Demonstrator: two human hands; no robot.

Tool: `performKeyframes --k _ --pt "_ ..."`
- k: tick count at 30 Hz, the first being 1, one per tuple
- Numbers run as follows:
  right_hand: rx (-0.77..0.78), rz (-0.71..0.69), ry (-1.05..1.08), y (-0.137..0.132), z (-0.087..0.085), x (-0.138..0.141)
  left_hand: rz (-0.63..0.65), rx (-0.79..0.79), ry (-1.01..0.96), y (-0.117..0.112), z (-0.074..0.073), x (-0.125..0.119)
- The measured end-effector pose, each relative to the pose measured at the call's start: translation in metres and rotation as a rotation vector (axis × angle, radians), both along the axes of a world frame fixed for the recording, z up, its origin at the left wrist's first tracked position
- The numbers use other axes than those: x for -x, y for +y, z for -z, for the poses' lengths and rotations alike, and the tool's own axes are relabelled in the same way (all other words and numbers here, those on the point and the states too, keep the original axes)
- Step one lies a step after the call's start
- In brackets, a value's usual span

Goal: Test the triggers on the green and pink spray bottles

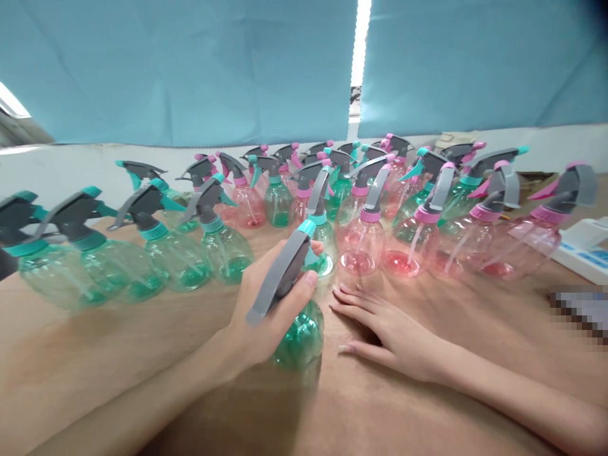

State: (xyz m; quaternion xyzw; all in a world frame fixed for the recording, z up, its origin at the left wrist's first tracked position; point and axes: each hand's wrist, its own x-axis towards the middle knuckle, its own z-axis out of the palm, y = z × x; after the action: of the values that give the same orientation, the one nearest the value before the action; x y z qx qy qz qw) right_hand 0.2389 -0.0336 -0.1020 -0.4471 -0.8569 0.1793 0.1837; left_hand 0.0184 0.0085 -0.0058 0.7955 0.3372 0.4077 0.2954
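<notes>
My left hand is wrapped round the neck of a green spray bottle with a grey and turquoise trigger head. The head tilts over the back of the hand, and the fingers hide the collar. My right hand rests on the brown tabletop with its fingers stretched out and nothing in it. Just beyond its fingertips stands a pink spray bottle with a pink collar. Behind the held bottle is another green spray bottle, partly covered by my left hand.
Several green spray bottles line the left side. More pink ones stand at the right, with mixed colours behind. A white power strip and a blurred-out flat object lie at the right edge. Blue sheeting hangs at the back.
</notes>
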Motion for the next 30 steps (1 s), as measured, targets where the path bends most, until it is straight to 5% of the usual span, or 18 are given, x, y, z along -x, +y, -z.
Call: performKeyframes --k 30 --pt "-0.011 -0.007 0.017 -0.0001 0.0010 -0.0004 -0.016 0.030 0.026 -0.0007 -0.0033 0.0006"
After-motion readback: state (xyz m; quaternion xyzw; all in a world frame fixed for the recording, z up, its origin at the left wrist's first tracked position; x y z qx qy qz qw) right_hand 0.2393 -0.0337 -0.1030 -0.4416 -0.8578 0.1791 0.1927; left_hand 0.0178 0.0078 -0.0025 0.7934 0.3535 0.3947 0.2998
